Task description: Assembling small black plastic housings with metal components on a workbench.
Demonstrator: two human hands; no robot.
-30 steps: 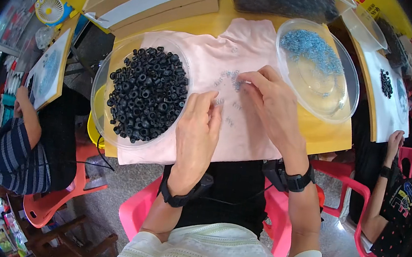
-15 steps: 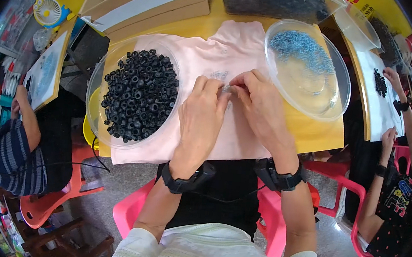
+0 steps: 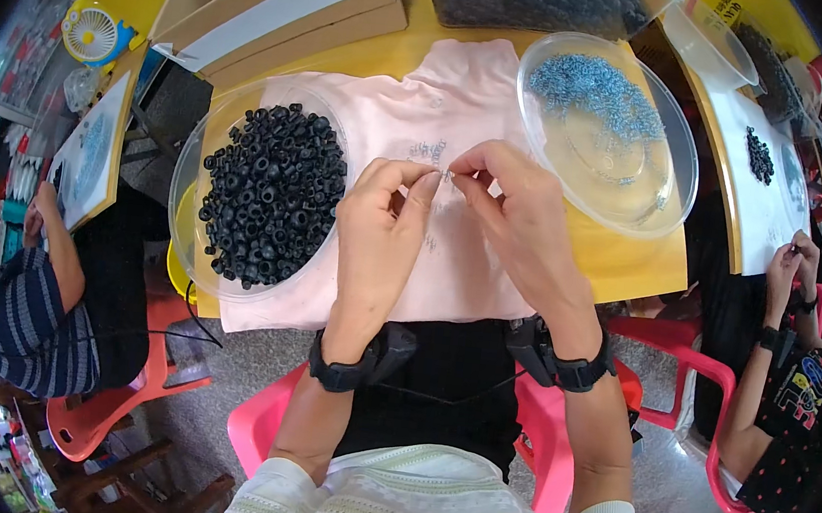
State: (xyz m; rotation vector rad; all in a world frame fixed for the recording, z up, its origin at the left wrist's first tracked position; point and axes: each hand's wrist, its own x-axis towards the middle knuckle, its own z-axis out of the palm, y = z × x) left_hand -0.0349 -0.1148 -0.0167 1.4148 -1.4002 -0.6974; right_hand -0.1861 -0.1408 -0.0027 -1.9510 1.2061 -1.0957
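Over the pink cloth (image 3: pixel 275 314), my left hand (image 3: pixel 373 238) and my right hand (image 3: pixel 525 218) meet fingertip to fingertip. Thumb and forefinger of each are pinched on a tiny silvery metal piece (image 3: pixel 447 174), perhaps a small spring; its exact shape is too small to make out. Just beyond my fingers lies a little group of similar metal pieces (image 3: pixel 428 148) on the cloth. Left of my left hand, a clear round tray (image 3: pixel 189 148) holds a heap of black ring-shaped plastic parts (image 3: pixel 272 192). A second clear tray (image 3: pixel 679 200), to my right, contains many small bluish-silver pieces (image 3: pixel 599 91).
A cardboard box (image 3: pixel 300 29) stands at the far left of the yellow table (image 3: pixel 645 266). Beside it at the back is a clear bin of dark parts (image 3: pixel 548 1). Co-workers sit at a left table (image 3: pixel 113 160) and a right table (image 3: pixel 734 230).
My left hand has shifted slightly left and its fingers have opened out from a closer bunch. The fingertips still meet at the small piece. The right-hand co-worker's hands have come together.
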